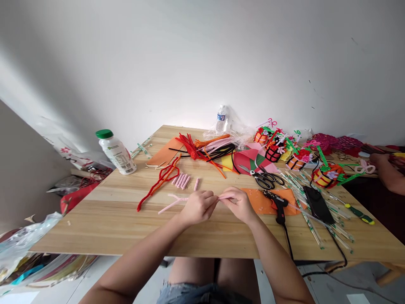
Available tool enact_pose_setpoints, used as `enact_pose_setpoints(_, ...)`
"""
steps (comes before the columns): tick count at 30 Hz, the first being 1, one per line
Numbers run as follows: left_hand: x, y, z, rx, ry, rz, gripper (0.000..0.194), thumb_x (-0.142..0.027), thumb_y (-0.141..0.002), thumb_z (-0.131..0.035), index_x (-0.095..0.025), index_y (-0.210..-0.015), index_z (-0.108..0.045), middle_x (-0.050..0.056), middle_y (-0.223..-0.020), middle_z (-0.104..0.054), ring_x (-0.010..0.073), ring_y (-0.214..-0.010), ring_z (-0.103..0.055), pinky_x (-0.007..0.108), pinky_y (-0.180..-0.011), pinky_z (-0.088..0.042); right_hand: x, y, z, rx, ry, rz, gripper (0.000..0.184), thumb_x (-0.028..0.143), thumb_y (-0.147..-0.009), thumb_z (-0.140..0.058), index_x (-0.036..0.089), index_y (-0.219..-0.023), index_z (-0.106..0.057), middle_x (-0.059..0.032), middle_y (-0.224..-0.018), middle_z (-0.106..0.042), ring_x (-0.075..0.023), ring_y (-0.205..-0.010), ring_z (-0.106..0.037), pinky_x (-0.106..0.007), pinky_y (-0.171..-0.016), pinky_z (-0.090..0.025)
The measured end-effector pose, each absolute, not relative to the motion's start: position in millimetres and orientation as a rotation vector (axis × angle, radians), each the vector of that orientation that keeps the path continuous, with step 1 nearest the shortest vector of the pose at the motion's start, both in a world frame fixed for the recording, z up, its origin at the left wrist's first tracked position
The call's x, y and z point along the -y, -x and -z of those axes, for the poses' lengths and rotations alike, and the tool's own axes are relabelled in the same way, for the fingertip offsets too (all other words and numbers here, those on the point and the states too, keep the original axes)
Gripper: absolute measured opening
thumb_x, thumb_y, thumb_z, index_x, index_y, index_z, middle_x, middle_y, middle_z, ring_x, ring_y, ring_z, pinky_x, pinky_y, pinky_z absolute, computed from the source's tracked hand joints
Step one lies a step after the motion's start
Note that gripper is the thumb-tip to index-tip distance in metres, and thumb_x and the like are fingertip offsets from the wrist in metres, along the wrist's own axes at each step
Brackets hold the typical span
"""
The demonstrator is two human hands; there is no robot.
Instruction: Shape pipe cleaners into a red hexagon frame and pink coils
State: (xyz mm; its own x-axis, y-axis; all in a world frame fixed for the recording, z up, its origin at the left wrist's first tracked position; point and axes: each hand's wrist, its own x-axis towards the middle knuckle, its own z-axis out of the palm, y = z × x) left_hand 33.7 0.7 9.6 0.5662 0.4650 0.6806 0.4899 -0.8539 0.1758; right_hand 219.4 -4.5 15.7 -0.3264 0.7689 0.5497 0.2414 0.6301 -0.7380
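Note:
My left hand [199, 207] is closed round light pink pipe cleaners [173, 205], whose loose ends stick out to its left over the tabletop. Fingertips of my right hand [238, 205] pinch the pink strands on the other side, and the two hands nearly touch. The stretch inside the fingers is hidden. Just beyond my left hand lie several coiled pink pipe cleaner pieces [181, 180], with a single coil [196, 184] apart from them. Red and orange pipe cleaners [161, 179] lie to the left. Right of my right hand, a black glue gun [278, 207] rests on an orange sheet [253, 196].
Scissors [264, 178], a phone [318, 204], a screwdriver [360, 214] and wrapped sticks [311, 230] lie right. Behind are pipe cleaner bundles [218, 145], a water bottle [220, 120] and flower baskets [299, 160]. A white bottle [117, 153] stands left. Another person's arm [389, 173] shows far right.

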Motion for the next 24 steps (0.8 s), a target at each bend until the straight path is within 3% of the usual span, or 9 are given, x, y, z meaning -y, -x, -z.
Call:
enact_pose_setpoints(3, -2, -31, -13, 1.03, 3.05, 1.217, 0.034, -0.024, -0.091, -0.041, -0.013, -0.062, -0.057, 0.0, -0.056, -0.05, 0.0097, -0.052, -0.043, 0.023, -0.051, -0.031, 10, -220, -23, 2.125, 0.681, -0.076, 0.017, 0.015, -0.087, -0.055, 0.021, -0.084, -0.07, -0.0056, -0.075, -0.063, -0.0172, -0.076, -0.054, -0.031, -0.066, -0.046)
enact_pose_setpoints(6, -2, -27, -16, 1.233, 3.355, 1.269, 0.035, -0.031, -0.092, -0.041, -0.012, -0.068, -0.059, 0.001, -0.061, -0.055, 0.0095, -0.057, -0.049, 0.02, -0.054, -0.036, 13, -219, -25, 2.162, 0.624, 0.116, 0.017, 0.011, -0.085, -0.057, 0.022, -0.09, -0.069, -0.0056, -0.078, -0.065, -0.0182, -0.078, -0.053, -0.032, -0.066, -0.045)
enact_pose_setpoints(8, -2, -26, -17, 1.226, 3.409, 1.321, 0.033, -0.031, -0.093, -0.04, -0.012, -0.077, -0.062, 0.002, -0.066, -0.058, 0.0102, -0.061, -0.052, 0.02, -0.056, -0.039, 12, -218, -23, 2.079, 0.651, -0.011, 0.015, 0.013, -0.084, -0.058, 0.023, -0.089, -0.069, -0.0049, -0.08, -0.064, -0.0183, -0.079, -0.053, -0.033, -0.069, -0.046)
enact_pose_setpoints(11, -1, -28, -15, 1.032, 3.16, 1.347, 0.028, -0.024, -0.092, -0.039, -0.012, -0.088, -0.064, 0.003, -0.067, -0.058, 0.0102, -0.059, -0.052, 0.021, -0.056, -0.037, 7, -218, -18, 1.818, 0.806, -0.519, 0.008, 0.025, -0.084, -0.061, 0.024, -0.089, -0.067, -0.0049, -0.086, -0.061, -0.0182, -0.084, -0.055, -0.034, -0.073, -0.049)
enact_pose_setpoints(16, -2, -32, -7, 0.805, 2.604, 1.168, 0.024, -0.017, -0.089, -0.042, -0.013, -0.099, -0.063, 0.002, -0.061, -0.055, 0.012, -0.053, -0.05, 0.024, -0.05, -0.033, 5, -218, -17, 1.321, 0.984, -1.436, 0.042, 0.046, -0.072, -0.071, 0.019, -0.101, -0.057, -0.0043, -0.086, -0.06, -0.0161, -0.07, -0.061, -0.03, -0.057, -0.052)
enact_pose_setpoints(21, -2, -33, -6, 0.794, 2.451, 1.081, 0.018, -0.017, -0.088, -0.044, -0.014, -0.093, -0.062, 0.001, -0.059, -0.054, 0.0128, -0.052, -0.049, 0.026, -0.047, -0.031, 7, -215, -17, 1.271, 0.982, -1.588, 0.038, 0.038, -0.063, -0.079, 0.016, -0.081, -0.053, 0.0002, -0.064, -0.062, -0.0125, -0.051, -0.058, -0.024, -0.046, -0.045)
enact_pose_setpoints(24, -1, -34, -7, 0.799, 2.426, 1.059, 0.017, -0.017, -0.088, -0.045, -0.015, -0.091, -0.062, 0.0, -0.058, -0.052, 0.0123, -0.051, -0.047, 0.026, -0.046, -0.028, 7, -215, -18, 1.221, 0.939, -1.621, 0.04, 0.032, -0.06, -0.082, 0.016, -0.082, -0.053, 0.0001, -0.068, -0.064, -0.0132, -0.054, -0.06, -0.025, -0.047, -0.048)
